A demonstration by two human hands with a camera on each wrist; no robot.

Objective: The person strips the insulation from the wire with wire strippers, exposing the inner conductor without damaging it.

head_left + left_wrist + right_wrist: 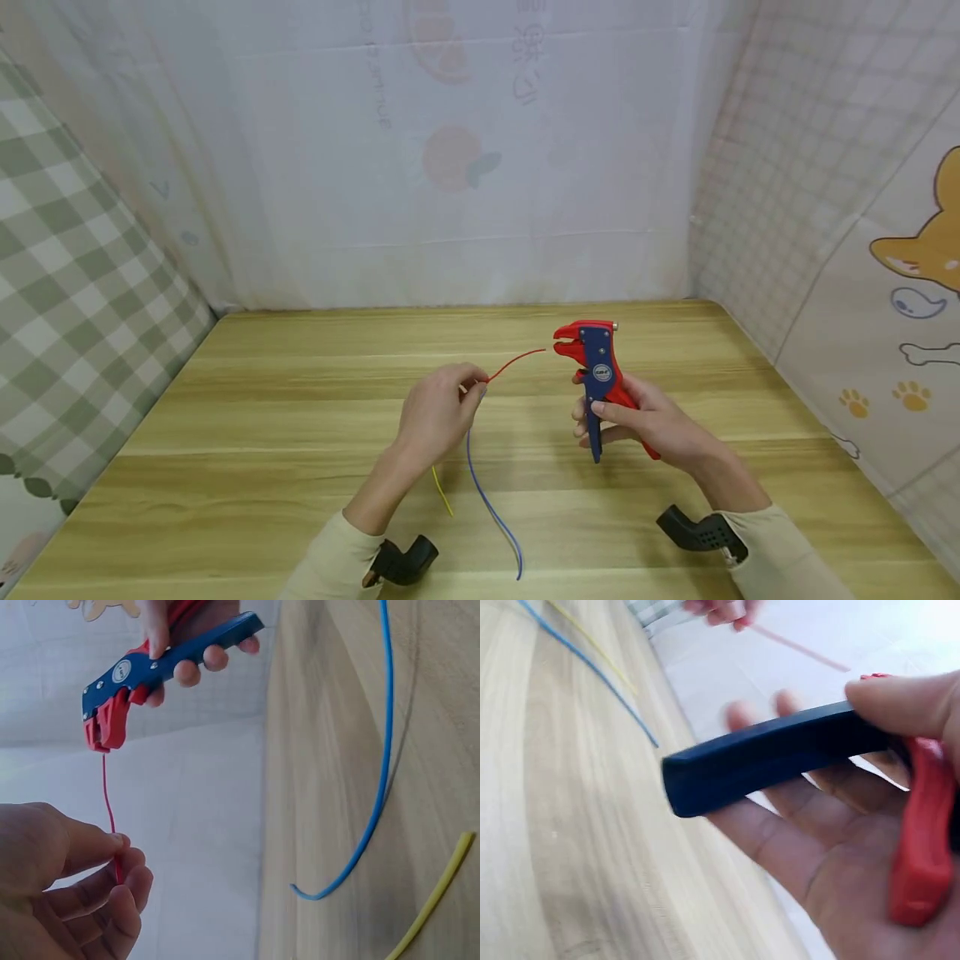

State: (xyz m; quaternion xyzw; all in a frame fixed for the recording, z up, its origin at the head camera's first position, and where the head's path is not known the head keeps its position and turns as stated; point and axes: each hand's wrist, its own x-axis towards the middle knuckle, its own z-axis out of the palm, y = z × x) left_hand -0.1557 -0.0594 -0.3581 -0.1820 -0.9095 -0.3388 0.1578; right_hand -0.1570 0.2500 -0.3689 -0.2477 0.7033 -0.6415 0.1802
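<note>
My left hand [438,417] pinches a thin red wire [516,360] between thumb and fingertips, above the table. The wire's free end points right, just short of the mouth of a red and blue wire stripper [597,350]. In the left wrist view a small gap shows between the red wire [106,787] and the tool's red nose. My right hand [660,421] holds the stripper by its handles, thumb on the blue one. The right wrist view shows the blue handle [757,761] and red handle [924,847] spread apart, with fingers around the blue one.
On the wooden table [300,500] a blue wire [487,502] and a shorter-looking yellow wire [442,492] lie below my left hand, which hides their far parts. Cloth walls stand at the back [337,208] and both sides.
</note>
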